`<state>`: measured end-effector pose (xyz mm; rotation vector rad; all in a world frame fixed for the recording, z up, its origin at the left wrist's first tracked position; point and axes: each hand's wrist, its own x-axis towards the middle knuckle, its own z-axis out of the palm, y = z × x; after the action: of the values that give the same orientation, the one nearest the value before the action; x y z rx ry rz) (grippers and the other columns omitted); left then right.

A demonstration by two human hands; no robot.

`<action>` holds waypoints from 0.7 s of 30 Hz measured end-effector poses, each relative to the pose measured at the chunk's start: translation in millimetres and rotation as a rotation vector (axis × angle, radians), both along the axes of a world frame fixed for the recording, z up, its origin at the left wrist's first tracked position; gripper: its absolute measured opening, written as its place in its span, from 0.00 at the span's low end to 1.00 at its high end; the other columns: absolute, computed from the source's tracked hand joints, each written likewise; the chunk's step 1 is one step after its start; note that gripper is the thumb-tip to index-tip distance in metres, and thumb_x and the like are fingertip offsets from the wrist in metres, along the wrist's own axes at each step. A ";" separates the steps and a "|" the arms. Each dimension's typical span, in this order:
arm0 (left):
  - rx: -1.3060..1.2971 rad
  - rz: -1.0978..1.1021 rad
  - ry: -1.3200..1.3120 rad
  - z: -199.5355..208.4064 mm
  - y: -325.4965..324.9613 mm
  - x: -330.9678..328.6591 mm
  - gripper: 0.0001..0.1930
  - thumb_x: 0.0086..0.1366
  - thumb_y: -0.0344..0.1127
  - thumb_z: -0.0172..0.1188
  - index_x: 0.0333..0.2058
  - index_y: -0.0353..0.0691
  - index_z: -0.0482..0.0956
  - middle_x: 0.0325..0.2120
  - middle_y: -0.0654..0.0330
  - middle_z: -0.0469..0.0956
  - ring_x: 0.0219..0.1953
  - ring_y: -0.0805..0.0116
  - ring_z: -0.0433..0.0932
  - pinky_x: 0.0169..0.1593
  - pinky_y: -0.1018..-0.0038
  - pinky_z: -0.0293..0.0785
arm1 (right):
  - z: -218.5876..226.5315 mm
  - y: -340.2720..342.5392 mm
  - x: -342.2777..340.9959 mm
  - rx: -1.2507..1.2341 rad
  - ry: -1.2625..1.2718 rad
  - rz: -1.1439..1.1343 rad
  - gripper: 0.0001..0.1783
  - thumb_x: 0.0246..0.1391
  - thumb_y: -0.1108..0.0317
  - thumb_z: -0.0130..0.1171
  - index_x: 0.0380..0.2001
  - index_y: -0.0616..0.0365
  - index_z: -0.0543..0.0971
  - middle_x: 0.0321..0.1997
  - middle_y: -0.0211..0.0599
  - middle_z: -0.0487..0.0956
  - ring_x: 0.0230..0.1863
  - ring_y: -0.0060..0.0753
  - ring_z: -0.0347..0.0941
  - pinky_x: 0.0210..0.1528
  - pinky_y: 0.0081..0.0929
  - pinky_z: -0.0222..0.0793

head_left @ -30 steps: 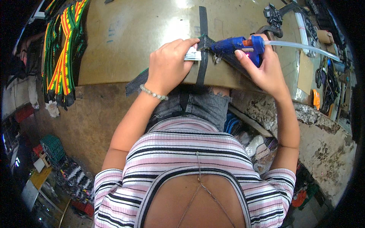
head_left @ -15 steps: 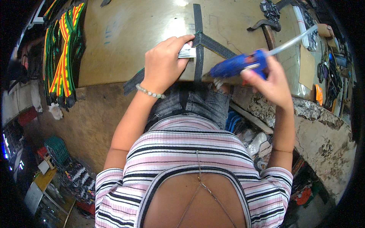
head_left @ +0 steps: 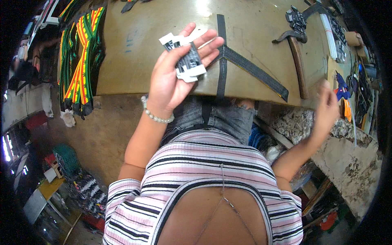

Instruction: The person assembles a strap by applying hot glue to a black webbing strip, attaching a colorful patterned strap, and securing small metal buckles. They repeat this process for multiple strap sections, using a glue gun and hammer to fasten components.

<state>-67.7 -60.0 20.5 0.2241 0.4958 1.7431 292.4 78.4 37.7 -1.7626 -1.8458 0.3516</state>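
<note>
My left hand (head_left: 165, 87) is turned palm up over the table, with a small stack of black-and-white labels (head_left: 190, 63) held under the thumb. My right hand (head_left: 328, 107), blurred, is past the table's right edge with its fingers pointing up and nothing visible in them. Close beside it is a blue hot glue gun (head_left: 342, 87), a pale glue stick hanging below it. A woven dark strap (head_left: 257, 73) with a yellowish edge lies slanted on the table, its upper end at a black strip (head_left: 221, 81) running front to back.
A hammer (head_left: 298, 67) lies on the right of the table (head_left: 134, 69), below a cluster of black pieces (head_left: 295, 19). White sticks (head_left: 326, 36) are at the far right. Red, yellow and green straps (head_left: 83, 61) hang over the left end.
My right hand has carried the glue gun right, off the strap, and let go of it. My left hand has lifted off the strap and turned palm up with the labels.
</note>
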 end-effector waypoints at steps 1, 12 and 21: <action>0.068 -0.020 0.043 1.5 -0.1 7.5 0.27 0.72 0.27 0.43 0.68 0.33 0.48 0.60 0.34 0.65 0.62 0.40 0.68 0.67 0.54 0.65 | -4.7 -23.3 -44.7 -0.085 0.351 0.247 0.20 0.64 0.52 0.58 0.39 0.62 0.82 0.32 0.31 0.82 0.32 0.21 0.74 0.39 0.22 0.71; -0.126 -0.007 0.379 9.2 -5.1 18.8 0.29 0.72 0.31 0.54 0.67 0.32 0.55 0.53 0.45 0.74 0.50 0.61 0.77 0.54 0.69 0.77 | -12.2 -84.7 -195.1 -0.709 1.195 0.474 0.09 0.60 0.72 0.63 0.40 0.67 0.78 0.31 0.31 0.80 0.28 0.15 0.74 0.29 0.14 0.72; -0.364 0.033 1.090 11.7 -9.7 12.9 0.09 0.59 0.31 0.71 0.38 0.35 0.85 0.28 0.67 0.79 0.30 0.86 0.71 0.32 0.86 0.67 | -2.4 -62.8 -166.8 -0.750 0.967 0.516 0.09 0.53 0.74 0.69 0.34 0.64 0.78 0.27 0.28 0.78 0.25 0.13 0.73 0.27 0.12 0.71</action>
<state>-54.8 -69.7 32.2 0.9133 1.5808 1.4026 125.6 15.6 35.3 -1.0542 -1.4256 1.8996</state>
